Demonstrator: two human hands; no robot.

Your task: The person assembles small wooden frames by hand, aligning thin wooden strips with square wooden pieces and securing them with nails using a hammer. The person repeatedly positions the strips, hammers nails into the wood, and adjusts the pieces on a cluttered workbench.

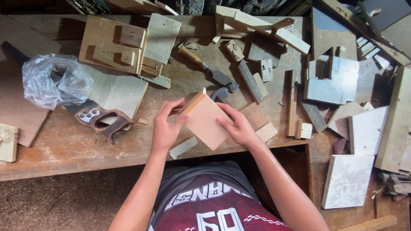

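Smooth square plywood panel [206,119], left hand [165,128], right hand [239,126], dusty workbench [64,145]

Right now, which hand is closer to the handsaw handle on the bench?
Left. The left hand sits just right of the handsaw handle; the right hand is farther right, beyond the plywood piece both hands hold.

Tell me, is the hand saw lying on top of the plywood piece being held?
No, the hand saw lies on the bench, left of the plywood piece.

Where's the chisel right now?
The chisel lies on the bench just beyond the board held in both hands, wooden handle pointing up-left.
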